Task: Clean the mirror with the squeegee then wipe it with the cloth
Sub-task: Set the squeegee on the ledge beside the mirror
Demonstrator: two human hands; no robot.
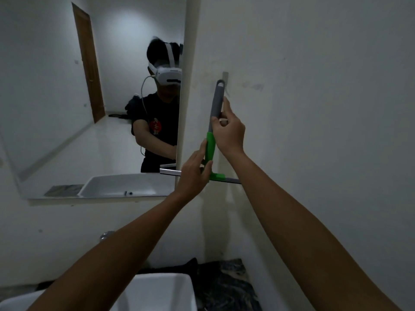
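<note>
The squeegee (216,102) has a grey handle with a loop at its top, a green neck and a flat blade at the bottom. It stands upright against the white wall, right of the mirror (67,108), its loop by a small wall hook (225,75). My right hand (229,129) is closed on the grey handle. My left hand (195,170) grips the green neck just above the blade. A dark cloth (193,264) lies on the counter behind the sink.
A white sink basin (157,292) sits below my arms, with dark marbled counter (226,288) to its right. A chrome tap (105,235) shows past my left forearm. The mirror reflects a person wearing a headset and a wooden door.
</note>
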